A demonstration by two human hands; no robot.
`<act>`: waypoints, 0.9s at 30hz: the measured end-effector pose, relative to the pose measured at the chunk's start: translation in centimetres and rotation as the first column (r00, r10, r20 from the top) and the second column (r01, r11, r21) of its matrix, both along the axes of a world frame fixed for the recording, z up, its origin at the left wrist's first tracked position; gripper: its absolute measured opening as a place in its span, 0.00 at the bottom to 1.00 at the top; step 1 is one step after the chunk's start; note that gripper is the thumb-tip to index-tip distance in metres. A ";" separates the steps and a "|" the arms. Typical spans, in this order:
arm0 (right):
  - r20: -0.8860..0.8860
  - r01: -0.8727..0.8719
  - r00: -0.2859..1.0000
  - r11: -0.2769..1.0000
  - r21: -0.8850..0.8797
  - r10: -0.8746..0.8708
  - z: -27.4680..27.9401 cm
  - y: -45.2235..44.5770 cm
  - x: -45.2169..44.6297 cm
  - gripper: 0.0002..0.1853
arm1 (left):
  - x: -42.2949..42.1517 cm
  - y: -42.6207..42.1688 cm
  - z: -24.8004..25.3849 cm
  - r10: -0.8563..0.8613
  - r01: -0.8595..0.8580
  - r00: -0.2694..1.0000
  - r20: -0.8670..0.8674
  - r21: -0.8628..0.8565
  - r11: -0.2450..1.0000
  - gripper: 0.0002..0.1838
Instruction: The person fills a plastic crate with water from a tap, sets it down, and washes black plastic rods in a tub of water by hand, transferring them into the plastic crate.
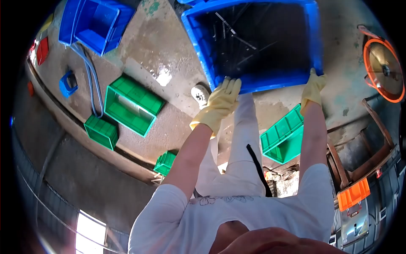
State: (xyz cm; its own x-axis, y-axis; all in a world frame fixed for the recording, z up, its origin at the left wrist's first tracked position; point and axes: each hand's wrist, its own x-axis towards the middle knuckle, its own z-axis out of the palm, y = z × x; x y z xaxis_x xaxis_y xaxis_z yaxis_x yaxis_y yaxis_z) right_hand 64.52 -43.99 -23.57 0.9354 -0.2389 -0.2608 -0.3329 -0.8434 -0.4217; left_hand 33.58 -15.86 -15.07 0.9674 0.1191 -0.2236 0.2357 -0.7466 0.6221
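A large blue plastic tub [262, 86] is in front of me, its inside very dark with pale streaks across it. I cannot tell whether those streaks are reflections or things within. My left hand [219, 103], in a pale yellow rubber glove, has its fingers over the near rim toward the left corner. At the near right corner my right hand [313, 88], gloved alike, grips the rim, its thumb side partly hidden. One of my legs in white trousers [246, 122] reaches the tub's near edge, and a white shoe [200, 95] shows left of it.
Green crates [133, 106] lie left on the wet concrete floor [169, 55]; another green crate [283, 135] is near my right arm. Blue bins [95, 25] and a blue hose [91, 78] are at far left. An orange-rimmed round fan-like object [384, 70] stands at right.
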 end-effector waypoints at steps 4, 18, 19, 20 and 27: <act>0.104 0.127 0.985 0.984 0.122 -0.140 0.0 -0.7 -2.4 0.18 | -1.6 -2.2 0.0 -0.012 0.008 0.999 -0.048 -0.071 0.997 0.43; 0.014 0.156 0.988 0.987 0.045 -0.157 3.3 -0.5 -2.6 0.17 | -3.3 -7.2 -0.1 0.076 -0.087 0.978 -0.194 -0.047 0.995 0.38; 0.010 0.137 0.991 0.990 0.025 -0.137 4.0 0.0 -2.7 0.19 | -3.3 -7.3 0.1 0.080 -0.090 0.979 -0.188 -0.045 0.995 0.38; 0.007 0.120 0.993 0.993 0.006 -0.120 4.4 0.3 -2.7 0.21 | -3.2 -7.2 0.2 0.081 -0.095 0.971 -0.227 -0.051 0.994 0.38; 0.487 -0.831 0.269 0.456 -0.319 0.831 6.6 6.3 -5.0 0.31 | -3.3 -7.3 0.3 0.082 -0.107 0.952 -0.296 -0.069 0.992 0.39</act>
